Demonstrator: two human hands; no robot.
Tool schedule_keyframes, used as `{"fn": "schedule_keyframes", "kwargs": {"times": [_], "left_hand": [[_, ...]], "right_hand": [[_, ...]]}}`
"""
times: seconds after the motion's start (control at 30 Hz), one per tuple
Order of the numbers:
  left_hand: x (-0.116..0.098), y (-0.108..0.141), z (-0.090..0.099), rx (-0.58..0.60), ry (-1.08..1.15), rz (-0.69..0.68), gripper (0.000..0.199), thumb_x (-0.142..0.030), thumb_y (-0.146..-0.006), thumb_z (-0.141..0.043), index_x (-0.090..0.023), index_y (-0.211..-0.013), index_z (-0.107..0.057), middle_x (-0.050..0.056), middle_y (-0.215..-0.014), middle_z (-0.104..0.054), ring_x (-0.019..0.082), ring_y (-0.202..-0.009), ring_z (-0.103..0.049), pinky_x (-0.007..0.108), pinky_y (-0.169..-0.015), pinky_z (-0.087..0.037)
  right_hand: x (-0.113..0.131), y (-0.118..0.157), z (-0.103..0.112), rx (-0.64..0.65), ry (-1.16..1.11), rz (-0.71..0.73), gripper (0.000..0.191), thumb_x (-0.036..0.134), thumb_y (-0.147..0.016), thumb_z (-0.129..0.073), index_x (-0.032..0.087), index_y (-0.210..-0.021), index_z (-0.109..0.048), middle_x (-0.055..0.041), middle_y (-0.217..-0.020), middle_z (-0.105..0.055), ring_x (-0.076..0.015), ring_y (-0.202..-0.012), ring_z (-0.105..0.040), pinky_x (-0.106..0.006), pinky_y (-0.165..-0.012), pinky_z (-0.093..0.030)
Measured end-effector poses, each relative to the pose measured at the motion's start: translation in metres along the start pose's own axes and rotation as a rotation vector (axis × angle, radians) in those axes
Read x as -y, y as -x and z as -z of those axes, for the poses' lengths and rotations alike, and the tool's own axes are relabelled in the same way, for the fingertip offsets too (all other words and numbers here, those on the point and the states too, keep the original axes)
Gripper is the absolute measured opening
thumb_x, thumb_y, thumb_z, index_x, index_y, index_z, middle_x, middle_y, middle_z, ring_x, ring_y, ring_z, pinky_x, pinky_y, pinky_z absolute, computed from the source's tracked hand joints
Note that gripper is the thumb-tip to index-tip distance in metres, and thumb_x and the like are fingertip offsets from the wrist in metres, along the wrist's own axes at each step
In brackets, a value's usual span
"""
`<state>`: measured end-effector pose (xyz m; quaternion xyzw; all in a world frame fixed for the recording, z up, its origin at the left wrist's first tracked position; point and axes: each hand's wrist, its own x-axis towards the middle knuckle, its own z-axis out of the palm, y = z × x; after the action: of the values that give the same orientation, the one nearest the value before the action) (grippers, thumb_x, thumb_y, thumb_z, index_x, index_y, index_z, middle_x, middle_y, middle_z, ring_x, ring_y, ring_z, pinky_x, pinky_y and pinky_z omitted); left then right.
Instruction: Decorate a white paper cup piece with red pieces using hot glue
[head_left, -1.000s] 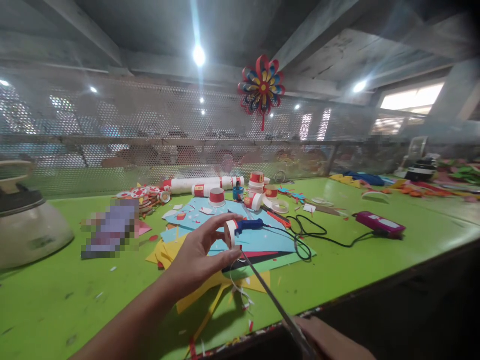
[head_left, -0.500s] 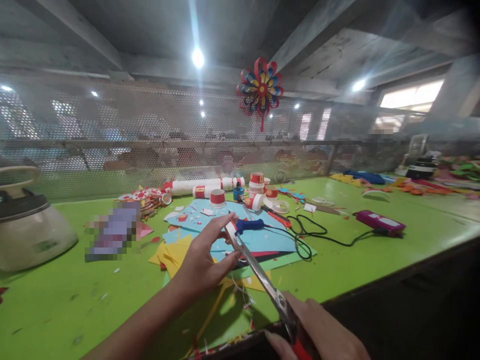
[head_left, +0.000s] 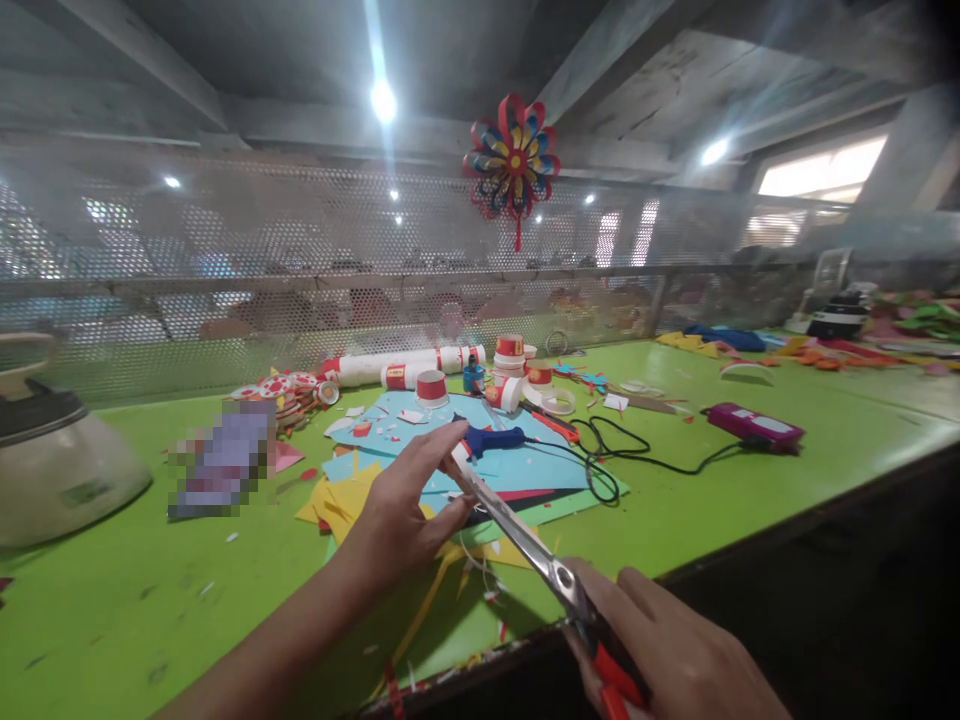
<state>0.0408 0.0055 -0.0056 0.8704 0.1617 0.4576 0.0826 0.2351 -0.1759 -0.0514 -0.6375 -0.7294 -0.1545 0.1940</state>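
Note:
My left hand point(head_left: 397, 500) pinches a small white piece point(head_left: 459, 456), perhaps paper cut from a cup, between thumb and fingers. Most of that piece is hidden by the fingers. In my right hand point(head_left: 675, 645) are long metal scissors point(head_left: 529, 548) with red handles. Their blades point away from me, and the tips reach the white piece. Behind the fingertips a blue glue gun point(head_left: 491, 439) lies on light blue paper point(head_left: 551, 470). Yellow paper point(head_left: 341, 505) is beside my left wrist, and thin paper strips and scraps lie below the blades.
Red-and-white paper cups point(head_left: 431, 388), a tape roll point(head_left: 553, 400) and a red cutter point(head_left: 555, 427) stand or lie farther back. A black cable runs to a purple box point(head_left: 756, 427). A kettle-like container point(head_left: 60, 460) is at left. A paper flower point(head_left: 514, 163) hangs before the mesh.
My right hand has shifted slightly right, its thumb drawn closer to the fingers, and the scissor blades look more closed. My left hand keeps its pinch. The whole view has shifted a little.

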Motion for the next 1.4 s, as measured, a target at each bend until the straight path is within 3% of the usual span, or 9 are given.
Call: {"fn": "schedule_keyframes", "kwargs": {"times": [0.17, 0.37, 0.53, 0.73, 1.07, 1.4], "left_hand": [[0.001, 0.000, -0.001, 0.020, -0.007, 0.008, 0.051, -0.018, -0.084, -0.059, -0.019, -0.133, -0.046, 0.013, -0.131, -0.058, 0.023, -0.116, -0.057, 0.044, -0.100, -0.049], [0.002, 0.002, -0.004, 0.093, 0.020, 0.066, 0.049, -0.022, -0.086, -0.058, -0.017, -0.133, -0.045, 0.015, -0.132, -0.057, 0.025, -0.117, -0.058, 0.045, -0.096, -0.053], [0.000, 0.003, -0.008, 0.073, 0.128, 0.167, 0.051, -0.023, -0.084, -0.060, -0.014, -0.133, -0.046, 0.016, -0.124, -0.062, 0.022, -0.099, -0.066, 0.042, -0.089, -0.057], [-0.003, 0.004, -0.009, 0.021, 0.144, 0.187, 0.048, -0.022, -0.085, -0.059, -0.016, -0.132, -0.048, 0.016, -0.122, -0.062, 0.020, -0.087, -0.070, 0.042, -0.084, -0.059], [-0.007, 0.003, -0.009, -0.071, 0.172, 0.203, 0.049, -0.022, -0.085, -0.059, -0.015, -0.133, -0.047, 0.015, -0.125, -0.061, 0.017, -0.084, -0.071, 0.033, -0.080, -0.061], [-0.008, 0.005, -0.010, -0.065, 0.143, 0.187, 0.050, -0.021, -0.087, -0.056, -0.017, -0.135, -0.044, 0.016, -0.122, -0.061, 0.018, -0.084, -0.070, 0.037, -0.080, -0.061]], "right_hand": [[0.002, -0.003, 0.003, 0.035, 0.003, -0.023, 0.049, 0.012, -0.083, -0.048, 0.016, -0.131, -0.047, -0.0067, -0.082, -0.062, -0.0209, -0.067, -0.065, -0.032, -0.057, -0.056], [-0.004, -0.008, 0.008, -0.032, 0.029, 0.007, 0.046, 0.009, -0.080, -0.043, 0.014, -0.125, -0.050, -0.0075, -0.079, -0.061, -0.0209, -0.063, -0.065, -0.032, -0.052, -0.056], [-0.005, -0.009, 0.010, -0.044, 0.049, 0.030, 0.042, 0.012, -0.083, -0.042, 0.013, -0.124, -0.051, -0.0067, -0.077, -0.060, -0.0205, -0.061, -0.064, -0.032, -0.050, -0.055], [-0.003, -0.014, 0.015, -0.070, 0.066, 0.059, 0.040, 0.015, -0.085, -0.042, 0.012, -0.124, -0.050, -0.0058, -0.075, -0.060, -0.0200, -0.062, -0.064, -0.030, -0.052, -0.054], [-0.006, -0.024, 0.019, -0.148, 0.122, 0.153, 0.038, 0.016, -0.084, -0.043, 0.012, -0.122, -0.048, -0.0015, -0.067, -0.056, -0.0174, -0.051, -0.061, -0.026, -0.043, -0.048], [-0.007, -0.028, 0.021, -0.179, 0.150, 0.194, 0.036, 0.019, -0.086, -0.040, 0.011, -0.121, -0.048, -0.0019, -0.065, -0.057, -0.0170, -0.051, -0.060, -0.026, -0.043, -0.048]]}}
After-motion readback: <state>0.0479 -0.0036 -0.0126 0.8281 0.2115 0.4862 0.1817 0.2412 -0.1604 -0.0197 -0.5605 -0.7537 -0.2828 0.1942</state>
